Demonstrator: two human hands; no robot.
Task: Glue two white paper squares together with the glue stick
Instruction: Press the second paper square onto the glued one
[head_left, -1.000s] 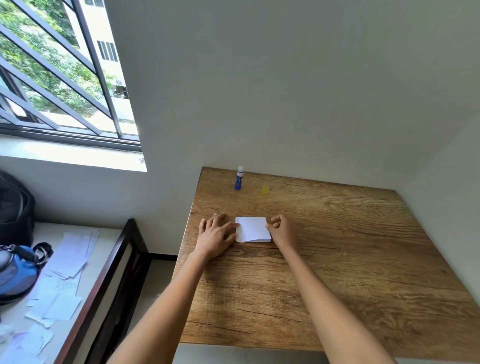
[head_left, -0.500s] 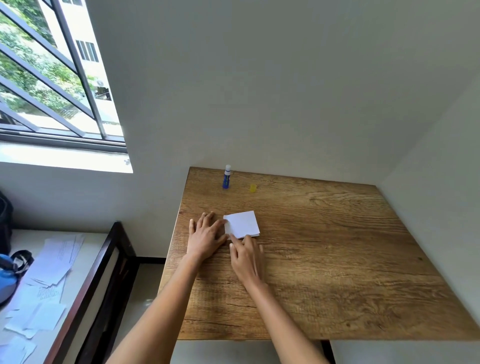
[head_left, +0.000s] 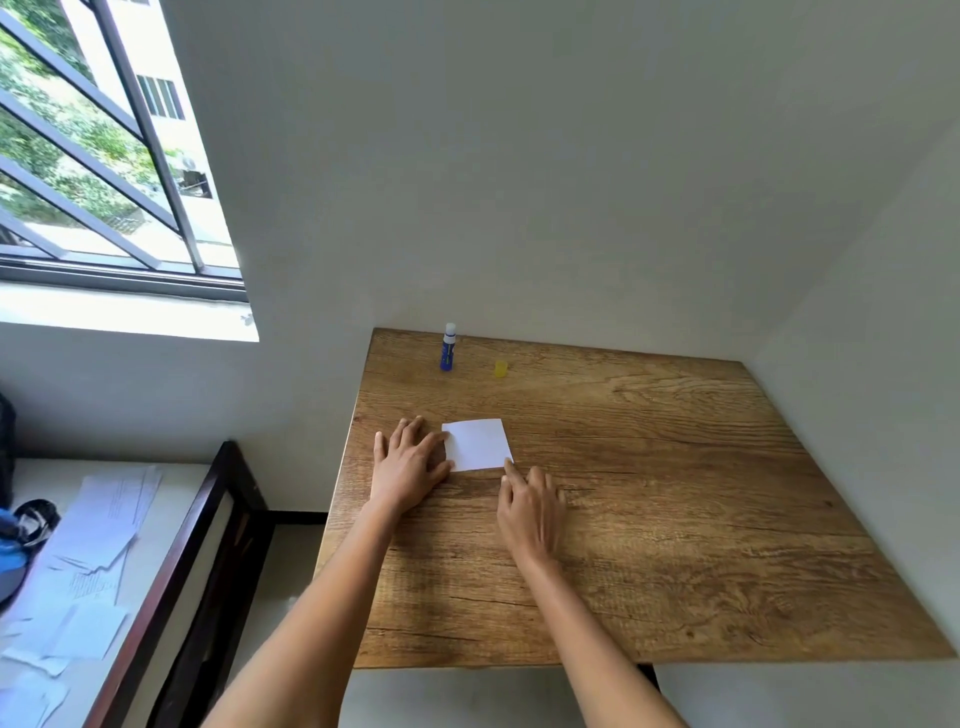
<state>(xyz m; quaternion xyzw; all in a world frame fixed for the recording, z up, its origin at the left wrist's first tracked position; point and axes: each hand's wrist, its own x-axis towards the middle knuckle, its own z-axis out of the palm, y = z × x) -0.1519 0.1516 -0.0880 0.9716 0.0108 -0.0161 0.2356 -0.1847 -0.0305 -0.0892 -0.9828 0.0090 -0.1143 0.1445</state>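
A white paper square (head_left: 479, 444) lies flat on the wooden table (head_left: 649, 493), toward its left side; only one sheet outline shows, so I cannot tell whether a second lies under it. My left hand (head_left: 410, 462) rests flat just left of the paper, thumb and fingertips against its left edge. My right hand (head_left: 532, 506) is below the paper, index fingertip on its near right corner. The blue glue stick (head_left: 448, 347) stands upright and uncapped at the table's far edge, with its yellow cap (head_left: 500, 368) lying a little to its right.
White walls close the table at the back and right. To the left sit a dark wooden frame (head_left: 171, 582), loose printed papers (head_left: 98, 530) and a blue bag (head_left: 13, 551). A barred window (head_left: 104, 156) is at upper left.
My right hand left the paper's right edge, came down below the sheet, then slid along its near edge to the near right corner. The left hand stayed at the left edge.
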